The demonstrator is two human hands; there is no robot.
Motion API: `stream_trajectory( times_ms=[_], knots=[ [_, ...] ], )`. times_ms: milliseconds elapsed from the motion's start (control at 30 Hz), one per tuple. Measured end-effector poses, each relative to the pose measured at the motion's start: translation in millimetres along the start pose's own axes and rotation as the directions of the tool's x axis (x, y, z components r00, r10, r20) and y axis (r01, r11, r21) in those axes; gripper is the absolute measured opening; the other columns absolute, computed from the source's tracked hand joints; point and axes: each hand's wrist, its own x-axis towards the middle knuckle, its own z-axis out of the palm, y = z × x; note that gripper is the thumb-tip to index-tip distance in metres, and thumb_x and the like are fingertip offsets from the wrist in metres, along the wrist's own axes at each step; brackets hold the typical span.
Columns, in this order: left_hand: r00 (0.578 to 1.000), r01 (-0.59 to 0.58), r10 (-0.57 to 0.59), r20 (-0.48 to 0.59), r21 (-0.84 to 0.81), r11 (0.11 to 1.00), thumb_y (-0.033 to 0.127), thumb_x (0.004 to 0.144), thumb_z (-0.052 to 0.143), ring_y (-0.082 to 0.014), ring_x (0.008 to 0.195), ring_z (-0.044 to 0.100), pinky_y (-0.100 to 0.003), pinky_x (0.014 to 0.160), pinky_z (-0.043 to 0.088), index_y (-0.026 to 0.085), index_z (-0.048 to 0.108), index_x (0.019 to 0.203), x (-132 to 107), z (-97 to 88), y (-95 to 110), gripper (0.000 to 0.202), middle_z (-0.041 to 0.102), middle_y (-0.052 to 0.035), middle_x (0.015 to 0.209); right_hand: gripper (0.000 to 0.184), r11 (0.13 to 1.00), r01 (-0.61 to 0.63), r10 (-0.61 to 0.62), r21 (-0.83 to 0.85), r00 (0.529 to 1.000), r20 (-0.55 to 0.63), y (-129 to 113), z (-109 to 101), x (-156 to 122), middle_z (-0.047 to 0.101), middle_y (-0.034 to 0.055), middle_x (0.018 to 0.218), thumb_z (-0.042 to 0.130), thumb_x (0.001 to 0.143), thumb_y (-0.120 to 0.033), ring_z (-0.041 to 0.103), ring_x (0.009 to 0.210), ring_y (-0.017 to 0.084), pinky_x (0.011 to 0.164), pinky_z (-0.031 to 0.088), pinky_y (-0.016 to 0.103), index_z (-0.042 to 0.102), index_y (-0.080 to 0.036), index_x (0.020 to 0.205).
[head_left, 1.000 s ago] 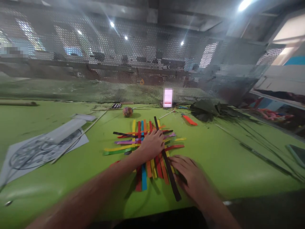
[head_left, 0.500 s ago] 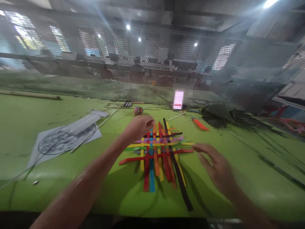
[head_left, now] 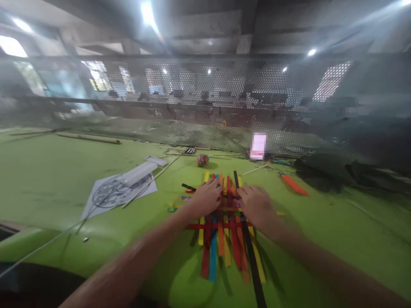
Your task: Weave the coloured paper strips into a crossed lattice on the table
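A mat of woven coloured strips [head_left: 227, 239] lies on a green table. A blue strip [head_left: 212, 261], a long black strip [head_left: 255, 267] and several red, orange and yellow ones extend towards me. On the left part of the weave rests my left hand [head_left: 205, 199], its fingers stretched forward over the strips. My right hand [head_left: 258, 205] lies palm down on the right part, fingers extended near the black strip. Neither hand shows anything gripped. Between and under the hands, much of the crossing pattern is hidden.
Left of the weave is a patterned sheet of paper [head_left: 93, 199] with a white roll [head_left: 138, 173] on it. Behind are a multicoloured ball [head_left: 202, 160] and a mesh partition [head_left: 180, 128]. An orange-red piece [head_left: 293, 185] and dark leaves [head_left: 324, 171] lie right.
My left hand has come down from the weave's far edge onto its left part. My right hand has moved inward from the right strip ends onto the weave. The view has shifted.
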Motion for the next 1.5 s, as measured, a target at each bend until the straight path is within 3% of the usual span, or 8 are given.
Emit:
stream_trajectory(
  times_ms=[133, 267, 333, 633, 900, 1133, 1400, 1500],
  knots=[
    [0.997, 0.072, -0.075, 0.028, 0.083, 0.994, 0.037, 0.103, 0.056, -0.0370, 0.135, 0.052, -0.050, 0.109, 0.049, 0.015, 0.065, 0.129, -1, 4.0, 10, 0.035, 0.057, -0.0204, 0.137, 0.028, 0.994, 0.015, -0.014, -0.106, 1.000, 0.009, 2, 1, -8, 0.075, 0.0186, 0.109, 0.053, 0.095, -0.003, 0.067, 0.104, 0.035, 0.094, 0.050, 0.048, 0.075, -0.012, 0.109],
    [0.996, 0.052, -0.061, 0.068, 0.119, 0.992, 0.029, 0.101, 0.057, -0.0378, 0.139, 0.049, -0.053, 0.111, 0.047, 0.016, 0.059, 0.136, -3, 6.0, 11, 0.038, 0.052, -0.0216, 0.144, 0.027, 0.976, 0.150, -0.151, 0.155, 0.988, -0.007, -4, 7, 1, 0.074, 0.0141, 0.111, 0.050, 0.097, -0.003, 0.065, 0.107, 0.026, 0.097, 0.048, 0.036, 0.072, -0.013, 0.109],
    [0.995, 0.078, -0.083, 0.057, 0.089, 0.993, 0.027, 0.101, 0.055, -0.0371, 0.135, 0.052, -0.052, 0.109, 0.047, 0.017, 0.060, 0.135, -4, 7.8, 12, 0.036, 0.053, -0.0213, 0.142, 0.028, 0.963, 0.141, -0.142, 0.231, 0.990, -0.009, -6, 12, 10, 0.073, 0.0132, 0.115, 0.049, 0.097, -0.002, 0.064, 0.110, 0.024, 0.101, 0.046, 0.033, 0.071, -0.011, 0.112],
    [0.989, 0.140, -0.143, 0.043, 0.080, 0.987, 0.021, 0.089, 0.060, -0.0363, 0.137, 0.050, -0.052, 0.113, 0.045, 0.019, 0.062, 0.132, 0, 12.1, 13, 0.042, 0.051, -0.0181, 0.144, 0.032, 0.997, 0.064, -0.062, 0.044, 0.997, -0.039, -7, 28, 19, 0.071, 0.0197, 0.124, 0.044, 0.101, -0.014, 0.057, 0.119, 0.034, 0.101, 0.042, 0.046, 0.068, -0.010, 0.122],
    [0.985, 0.154, -0.157, 0.075, 0.044, 0.987, 0.019, 0.086, 0.062, -0.0358, 0.144, 0.045, -0.054, 0.115, 0.044, 0.022, 0.061, 0.133, 4, 12.4, 11, 0.046, 0.052, -0.0153, 0.145, 0.035, 0.998, 0.048, -0.047, 0.032, 0.998, -0.042, -7, 28, 18, 0.068, 0.0199, 0.131, 0.043, 0.102, -0.016, 0.054, 0.121, 0.032, 0.103, 0.040, 0.045, 0.069, -0.011, 0.125],
    [0.992, 0.116, -0.119, 0.047, 0.054, 0.992, 0.014, 0.086, 0.059, -0.0329, 0.134, 0.052, -0.048, 0.112, 0.046, 0.021, 0.063, 0.128, 2, 10.1, 15, 0.043, 0.055, -0.0147, 0.139, 0.031, 0.999, 0.039, -0.038, 0.018, 0.998, -0.053, -6, 30, 14, 0.070, 0.0158, 0.128, 0.043, 0.102, -0.015, 0.055, 0.118, 0.030, 0.101, 0.042, 0.042, 0.070, -0.014, 0.118],
    [0.996, 0.048, -0.053, 0.067, 0.068, 0.997, 0.009, 0.084, 0.057, -0.0304, 0.132, 0.054, -0.045, 0.112, 0.045, 0.018, 0.062, 0.128, 5, 5.6, 17, 0.045, 0.058, -0.0151, 0.139, 0.034, 0.999, 0.050, -0.050, -0.020, 0.999, 0.003, -9, 23, 14, 0.070, 0.0163, 0.129, 0.041, 0.103, -0.011, 0.057, 0.119, 0.030, 0.101, 0.044, 0.041, 0.069, -0.013, 0.122],
    [0.998, 0.025, -0.029, 0.060, 0.064, 0.998, 0.010, 0.084, 0.058, -0.0329, 0.133, 0.053, -0.051, 0.116, 0.041, 0.018, 0.066, 0.121, 0, -8.2, 12, 0.039, 0.062, -0.0157, 0.135, 0.031, 0.997, 0.080, -0.080, -0.002, 0.996, -0.028, -7, 10, 14, 0.071, 0.0171, 0.125, 0.045, 0.104, -0.012, 0.059, 0.117, 0.030, 0.099, 0.046, 0.042, 0.070, -0.013, 0.122]
  ],
)
